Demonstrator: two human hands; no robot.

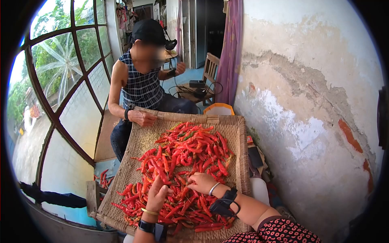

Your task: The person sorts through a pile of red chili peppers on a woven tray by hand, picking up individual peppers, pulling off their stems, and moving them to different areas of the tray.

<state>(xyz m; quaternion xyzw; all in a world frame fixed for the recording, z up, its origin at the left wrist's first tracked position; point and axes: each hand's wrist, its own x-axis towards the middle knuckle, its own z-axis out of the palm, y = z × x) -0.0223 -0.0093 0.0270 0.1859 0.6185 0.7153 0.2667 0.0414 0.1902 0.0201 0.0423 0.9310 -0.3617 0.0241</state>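
Observation:
A heap of red chili peppers [190, 141], with a few green or orange ones, lies on a large woven tray [109, 206]. My left hand [157, 195] is over the near part of the heap, a red pepper held between its thumb and fingers and pointing up and away. Just right of it, my right hand [200, 183] has its fingertips pinched together low over the peppers; what they hold is too small to make out. Both my wrists carry a bracelet and a dark strapped device.
Across the tray sits a co-worker [142, 77], one hand on its far left rim, the other raised. Behind are a wooden chair [210, 71] with cables and an orange-rimmed container [219, 109]. Windows are left, a worn wall [291, 81] right.

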